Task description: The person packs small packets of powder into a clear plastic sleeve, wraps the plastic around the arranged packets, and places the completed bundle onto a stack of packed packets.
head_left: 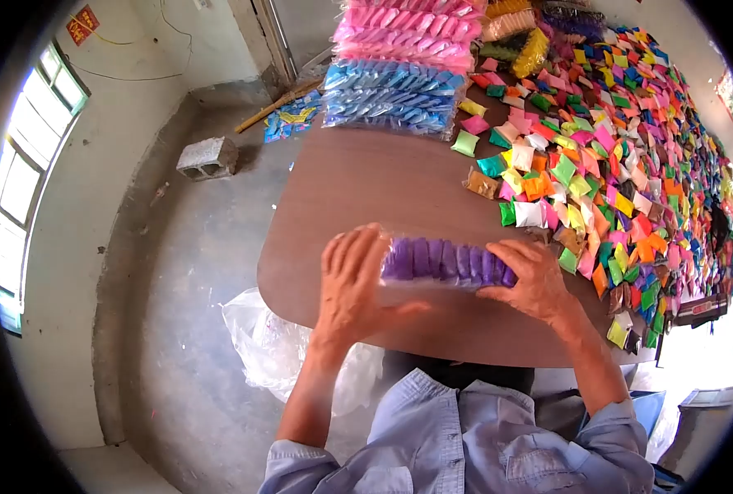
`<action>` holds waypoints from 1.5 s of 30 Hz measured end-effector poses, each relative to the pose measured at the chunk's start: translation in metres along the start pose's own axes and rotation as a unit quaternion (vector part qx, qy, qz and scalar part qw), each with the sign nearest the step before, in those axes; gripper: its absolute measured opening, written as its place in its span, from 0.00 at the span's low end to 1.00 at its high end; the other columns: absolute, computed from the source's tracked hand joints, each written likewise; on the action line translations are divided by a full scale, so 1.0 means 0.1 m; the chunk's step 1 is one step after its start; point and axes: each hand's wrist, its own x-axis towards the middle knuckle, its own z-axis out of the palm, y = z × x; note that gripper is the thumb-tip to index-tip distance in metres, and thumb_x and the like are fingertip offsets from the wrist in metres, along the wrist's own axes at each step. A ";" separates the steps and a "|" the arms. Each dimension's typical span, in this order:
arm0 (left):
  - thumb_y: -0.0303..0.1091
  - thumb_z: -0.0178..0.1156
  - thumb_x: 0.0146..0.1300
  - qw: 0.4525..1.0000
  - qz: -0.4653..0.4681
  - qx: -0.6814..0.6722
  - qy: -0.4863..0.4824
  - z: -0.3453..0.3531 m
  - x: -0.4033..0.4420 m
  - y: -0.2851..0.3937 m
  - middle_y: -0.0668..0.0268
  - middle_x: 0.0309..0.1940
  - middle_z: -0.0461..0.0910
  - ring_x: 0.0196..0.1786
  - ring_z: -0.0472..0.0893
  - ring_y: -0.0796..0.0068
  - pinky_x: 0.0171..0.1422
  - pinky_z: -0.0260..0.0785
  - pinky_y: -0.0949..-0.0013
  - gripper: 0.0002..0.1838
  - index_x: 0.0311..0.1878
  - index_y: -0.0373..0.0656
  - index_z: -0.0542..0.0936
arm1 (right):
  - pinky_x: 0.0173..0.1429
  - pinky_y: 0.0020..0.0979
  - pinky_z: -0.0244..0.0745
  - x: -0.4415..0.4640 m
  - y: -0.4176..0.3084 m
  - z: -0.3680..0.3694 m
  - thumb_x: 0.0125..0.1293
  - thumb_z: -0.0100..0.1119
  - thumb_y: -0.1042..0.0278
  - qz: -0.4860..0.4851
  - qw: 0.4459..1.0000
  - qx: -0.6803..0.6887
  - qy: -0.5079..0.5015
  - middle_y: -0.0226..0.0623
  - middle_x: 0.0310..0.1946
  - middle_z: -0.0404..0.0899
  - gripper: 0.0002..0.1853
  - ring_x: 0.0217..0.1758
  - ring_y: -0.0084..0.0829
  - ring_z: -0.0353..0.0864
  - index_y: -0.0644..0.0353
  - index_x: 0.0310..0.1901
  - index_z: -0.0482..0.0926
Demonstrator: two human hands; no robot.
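Note:
A clear bag of purple packets (pixel 445 260), lined up in a row, lies near the front edge of the brown table (pixel 366 181). My right hand (pixel 531 278) grips the bag's right end between thumb and fingers. At its left end is my left hand (pixel 354 284), fingers raised and thumb stretched out apart from them, with nothing held in it. Whether its fingertips touch the plastic cannot be made out.
Stacked bags of pink packets (pixel 408 37) and blue packets (pixel 391 95) stand at the back. Loose colourful packets (pixel 581 169) cover the table's right side. Clear plastic (pixel 259 337) hangs by the front left edge. A concrete block (pixel 207 158) sits on the floor.

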 end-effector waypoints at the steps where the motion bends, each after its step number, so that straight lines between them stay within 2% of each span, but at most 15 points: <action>1: 0.61 0.86 0.49 0.999 -0.021 0.013 0.036 -0.06 -0.03 -0.09 0.49 0.73 0.78 0.75 0.76 0.44 0.82 0.62 0.39 0.53 0.72 0.37 0.77 | 0.64 0.45 0.80 0.09 0.02 -0.05 0.52 0.87 0.43 0.000 1.000 -0.004 -0.002 0.39 0.58 0.88 0.40 0.60 0.42 0.88 0.57 0.63 0.85; 3: 0.59 0.85 0.52 0.996 -0.040 0.003 0.079 -0.10 -0.22 -0.34 0.49 0.74 0.78 0.74 0.76 0.43 0.81 0.63 0.41 0.51 0.73 0.36 0.77 | 0.64 0.46 0.83 0.29 0.06 -0.17 0.52 0.89 0.46 0.041 0.998 0.040 0.009 0.43 0.59 0.89 0.40 0.60 0.46 0.90 0.58 0.63 0.85; 4: 0.56 0.84 0.54 0.992 -0.089 0.030 0.082 -0.12 -0.32 -0.47 0.49 0.74 0.78 0.74 0.76 0.43 0.81 0.64 0.43 0.49 0.72 0.36 0.78 | 0.63 0.47 0.85 0.40 0.09 -0.22 0.51 0.90 0.48 0.047 0.997 0.049 0.029 0.46 0.58 0.90 0.40 0.58 0.49 0.91 0.60 0.64 0.85; 8: 0.47 0.81 0.61 0.969 -0.212 0.111 0.058 -0.03 -0.78 -0.82 0.49 0.72 0.81 0.73 0.78 0.43 0.80 0.66 0.46 0.39 0.71 0.35 0.79 | 0.60 0.45 0.86 0.98 0.28 -0.46 0.52 0.90 0.52 0.018 0.997 0.013 0.068 0.47 0.57 0.90 0.40 0.55 0.49 0.91 0.57 0.66 0.85; 11: 0.44 0.79 0.64 0.967 -0.234 0.089 0.048 -0.04 -0.78 -0.81 0.50 0.69 0.83 0.72 0.79 0.45 0.79 0.66 0.47 0.35 0.70 0.36 0.80 | 0.60 0.45 0.85 1.53 0.39 -0.60 0.57 0.87 0.47 0.030 0.994 0.048 0.095 0.45 0.54 0.90 0.38 0.53 0.49 0.91 0.57 0.65 0.85; 13: 0.44 0.79 0.65 0.963 -0.250 0.085 0.053 -0.03 -0.75 -0.82 0.51 0.66 0.84 0.71 0.80 0.46 0.79 0.66 0.48 0.33 0.68 0.36 0.81 | 0.60 0.44 0.84 1.92 0.43 -0.68 0.59 0.85 0.41 0.079 0.992 0.064 0.073 0.46 0.53 0.90 0.38 0.53 0.50 0.90 0.59 0.63 0.86; 15: 0.43 0.77 0.65 0.959 -0.269 0.075 0.051 -0.03 -0.78 -0.84 0.53 0.66 0.85 0.72 0.79 0.46 0.79 0.68 0.47 0.31 0.67 0.38 0.82 | 0.60 0.46 0.83 2.27 0.63 -0.61 0.59 0.82 0.33 0.038 0.994 0.021 0.104 0.48 0.51 0.91 0.42 0.55 0.52 0.91 0.60 0.63 0.86; 18: 0.41 0.80 0.63 0.961 -0.257 0.078 0.065 -0.05 -0.73 -0.83 0.53 0.63 0.87 0.69 0.82 0.48 0.78 0.68 0.49 0.29 0.64 0.36 0.84 | 0.60 0.47 0.84 2.74 0.77 -0.51 0.58 0.82 0.30 0.021 0.993 0.014 0.118 0.49 0.51 0.92 0.43 0.56 0.53 0.91 0.60 0.62 0.87; 21: 0.38 0.80 0.62 0.960 -0.260 0.083 0.063 -0.05 -0.73 -0.83 0.54 0.63 0.87 0.69 0.82 0.50 0.78 0.68 0.50 0.28 0.62 0.36 0.85 | 0.63 0.47 0.84 3.14 0.88 -0.42 0.57 0.82 0.28 0.046 0.997 0.004 0.066 0.51 0.53 0.92 0.44 0.58 0.53 0.91 0.59 0.63 0.88; 27: 0.35 0.81 0.59 0.956 -0.275 0.073 0.072 -0.02 -0.74 -0.85 0.55 0.63 0.88 0.68 0.83 0.52 0.78 0.69 0.50 0.26 0.60 0.37 0.86 | 0.66 0.47 0.84 3.57 0.98 -0.19 0.57 0.80 0.26 0.028 0.997 0.006 0.066 0.51 0.60 0.90 0.47 0.63 0.52 0.90 0.55 0.68 0.87; 32: 0.32 0.80 0.56 0.955 -0.277 0.078 0.076 0.00 -0.75 -0.87 0.57 0.62 0.89 0.67 0.84 0.53 0.77 0.70 0.51 0.25 0.58 0.38 0.87 | 0.72 0.48 0.81 3.67 1.07 0.06 0.61 0.75 0.23 0.014 0.998 -0.032 0.046 0.51 0.64 0.88 0.47 0.69 0.50 0.87 0.59 0.68 0.86; 35: 0.30 0.80 0.55 0.954 -0.280 0.077 0.079 0.00 -0.75 -0.88 0.57 0.61 0.89 0.67 0.84 0.53 0.77 0.71 0.51 0.25 0.57 0.38 0.87 | 0.70 0.48 0.82 3.64 1.07 0.12 0.62 0.72 0.21 0.020 0.996 -0.055 0.067 0.50 0.62 0.89 0.48 0.67 0.50 0.88 0.58 0.67 0.87; 39: 0.28 0.80 0.54 0.955 -0.274 0.079 0.086 0.01 -0.76 -0.88 0.57 0.61 0.89 0.67 0.85 0.52 0.76 0.72 0.51 0.24 0.56 0.38 0.87 | 0.70 0.47 0.81 3.64 1.05 0.13 0.63 0.72 0.23 0.016 0.994 -0.068 0.079 0.46 0.64 0.88 0.45 0.67 0.49 0.87 0.56 0.66 0.87; 41: 0.28 0.80 0.54 0.955 -0.274 0.079 0.085 0.02 -0.75 -0.88 0.58 0.61 0.90 0.66 0.85 0.52 0.76 0.72 0.51 0.24 0.56 0.38 0.88 | 0.69 0.48 0.82 3.67 1.05 0.15 0.64 0.70 0.22 -0.022 0.991 -0.105 0.084 0.45 0.63 0.89 0.44 0.68 0.49 0.87 0.55 0.67 0.87; 45: 0.27 0.79 0.56 0.954 -0.277 0.074 0.091 0.01 -0.76 -0.89 0.58 0.60 0.90 0.66 0.85 0.52 0.76 0.72 0.51 0.23 0.56 0.39 0.88 | 0.71 0.51 0.79 3.64 0.98 0.14 0.64 0.70 0.22 0.028 0.995 -0.092 0.039 0.43 0.68 0.86 0.46 0.71 0.48 0.84 0.55 0.69 0.85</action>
